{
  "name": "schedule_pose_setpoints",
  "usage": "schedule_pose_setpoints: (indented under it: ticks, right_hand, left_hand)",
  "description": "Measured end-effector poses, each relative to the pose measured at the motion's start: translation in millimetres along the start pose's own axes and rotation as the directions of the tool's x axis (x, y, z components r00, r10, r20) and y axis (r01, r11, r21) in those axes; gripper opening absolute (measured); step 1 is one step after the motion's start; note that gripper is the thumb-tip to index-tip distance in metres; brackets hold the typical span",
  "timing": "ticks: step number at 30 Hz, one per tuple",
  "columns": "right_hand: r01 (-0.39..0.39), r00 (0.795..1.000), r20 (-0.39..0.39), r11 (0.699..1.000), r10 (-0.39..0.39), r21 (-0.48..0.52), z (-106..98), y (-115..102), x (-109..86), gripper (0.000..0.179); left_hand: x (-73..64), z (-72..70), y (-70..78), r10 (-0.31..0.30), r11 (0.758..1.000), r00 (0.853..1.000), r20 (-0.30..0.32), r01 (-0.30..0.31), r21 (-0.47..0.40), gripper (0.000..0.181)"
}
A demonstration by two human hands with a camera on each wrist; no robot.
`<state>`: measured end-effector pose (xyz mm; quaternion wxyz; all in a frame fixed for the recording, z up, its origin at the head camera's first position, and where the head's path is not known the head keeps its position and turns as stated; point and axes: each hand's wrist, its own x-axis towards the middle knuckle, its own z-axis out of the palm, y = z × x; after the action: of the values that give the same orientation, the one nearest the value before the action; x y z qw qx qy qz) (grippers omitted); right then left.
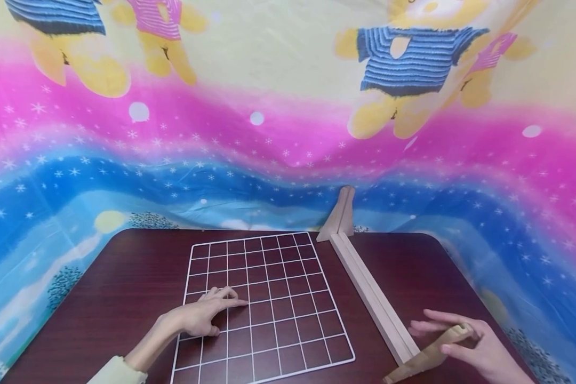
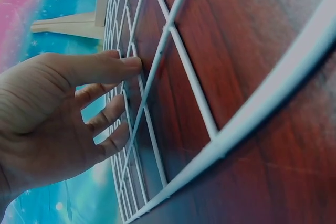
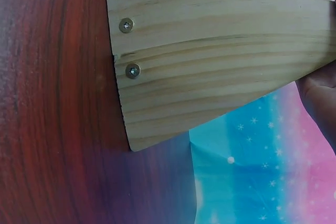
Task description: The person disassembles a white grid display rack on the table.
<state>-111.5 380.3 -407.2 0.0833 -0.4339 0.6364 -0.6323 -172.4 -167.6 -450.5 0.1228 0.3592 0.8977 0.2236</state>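
A white wire grid panel (image 1: 274,322) lies flat on the dark red-brown table, left of a wooden stand (image 1: 372,293). My left hand (image 1: 199,316) is over the grid's left half, fingers loosely bent and fingertips right at the wires; the left wrist view shows the thumb (image 2: 105,68) beside the grid bars. The stand has a long grooved rail between two upright tapered end pieces. My right hand (image 1: 482,346) grips the narrow top of the near end piece (image 1: 434,352). In the right wrist view, two screws (image 3: 133,71) sit near this piece's wide bottom edge.
The far end piece (image 1: 340,216) stands near the table's back edge. Behind the table (image 1: 125,288) and at both sides hangs a colourful cloth (image 1: 249,138) printed with bears and snowflakes. The table's back corners are rounded.
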Motion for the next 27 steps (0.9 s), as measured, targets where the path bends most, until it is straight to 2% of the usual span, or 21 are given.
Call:
schedule_pose_setpoints:
  ticks: [5, 10, 17, 27]
  right_hand:
    - [0.027, 1.000, 0.008, 0.998, -0.028, 0.052, 2, 1, 0.5, 0.060]
    - [0.011, 1.000, -0.002, 0.996, -0.011, 0.084, 4, -1, 0.8, 0.058]
    - [0.006, 1.000, -0.023, 0.997, -0.004, 0.071, 7, -3, 0.8, 0.058]
    - [0.005, 0.998, -0.056, 1.000, -0.004, 0.017, 12, -5, -0.5, 0.059]
  left_hand:
    - [3.2, -1.5, 1.0, -0.009, 1.000, 1.000, 0.000, 0.009, 0.010, 0.078]
    - [5.8, -1.7, -1.6, -0.002, 1.000, 1.000, -0.007, 0.002, 0.027, 0.079]
    - [10.2, -2.9, -4.1, 0.022, 0.997, 1.000, -0.017, -0.021, 0.074, 0.079]
    - [15.9, -3.9, -3.2, 0.015, 0.995, 1.000, -0.024, -0.013, 0.097, 0.077]
